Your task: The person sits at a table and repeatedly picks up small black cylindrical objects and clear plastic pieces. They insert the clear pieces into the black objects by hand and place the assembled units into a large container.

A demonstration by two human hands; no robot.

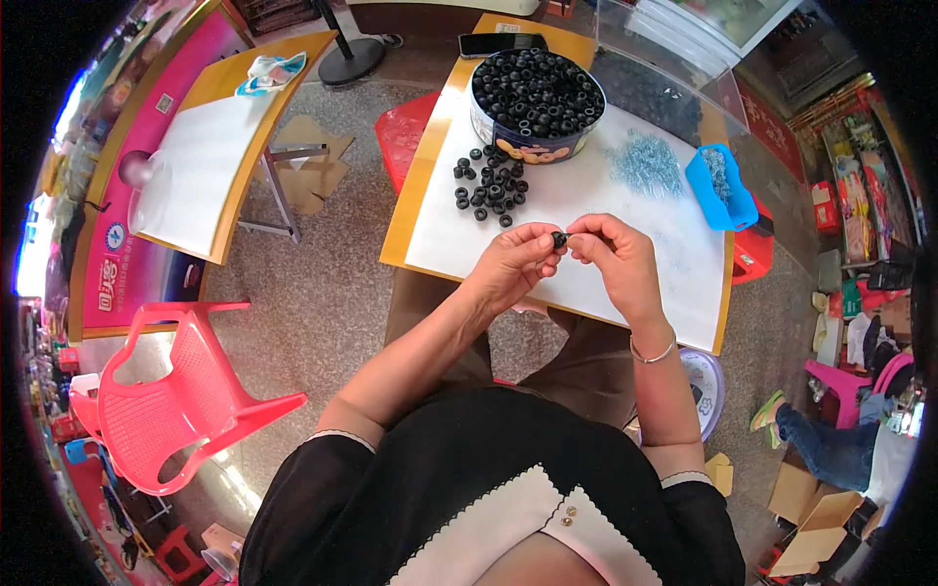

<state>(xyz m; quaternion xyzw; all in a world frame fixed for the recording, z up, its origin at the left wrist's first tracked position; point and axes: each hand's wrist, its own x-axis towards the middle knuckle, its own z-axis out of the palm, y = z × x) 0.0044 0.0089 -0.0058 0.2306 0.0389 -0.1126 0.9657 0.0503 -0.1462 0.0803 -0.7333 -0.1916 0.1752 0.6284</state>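
Above the near edge of the white-topped table, my left hand (508,266) pinches a small round black plastic piece (559,239) between thumb and fingertips. My right hand (622,266) meets it from the other side, its thumb and forefinger closed at the piece; anything between them is too small to make out. Just beyond my left hand lies a loose cluster of black ring-like pieces (496,191). Behind them stands a round tub (535,149) heaped with more of the same. A pile of small clear light-blue pieces (647,164) lies to the right.
A bright blue plastic container (721,213) holding more light-blue pieces sits at the table's right edge. A phone (502,44) and a clear box (650,93) are at the far end. Red stools flank the table. A pink chair (186,391) and a second table (220,137) stand left.
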